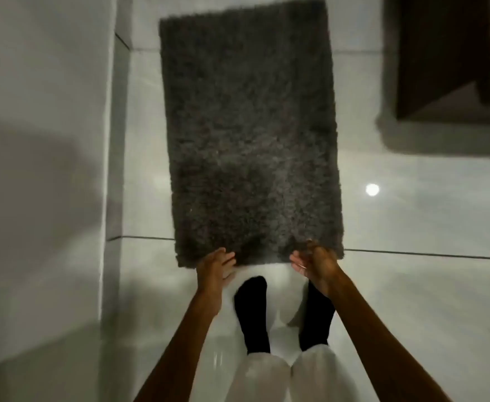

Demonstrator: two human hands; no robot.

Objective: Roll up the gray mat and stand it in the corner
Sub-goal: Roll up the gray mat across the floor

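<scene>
a: plain white wall (35,140) on the left, then left hand (215,266) at the near edge of the shaggy dark gray rectangular mat (249,132), fingers loosely spread.

b: mat's flat on the glossy white tile floor (412,285) (unrolled). right hand (315,264) curls at that edge, grip unclear.

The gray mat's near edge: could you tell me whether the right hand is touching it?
Touching. The head view shows the right hand overlapping the near edge of the gray mat, fingers curled into the pile with no floor showing between them.
</scene>
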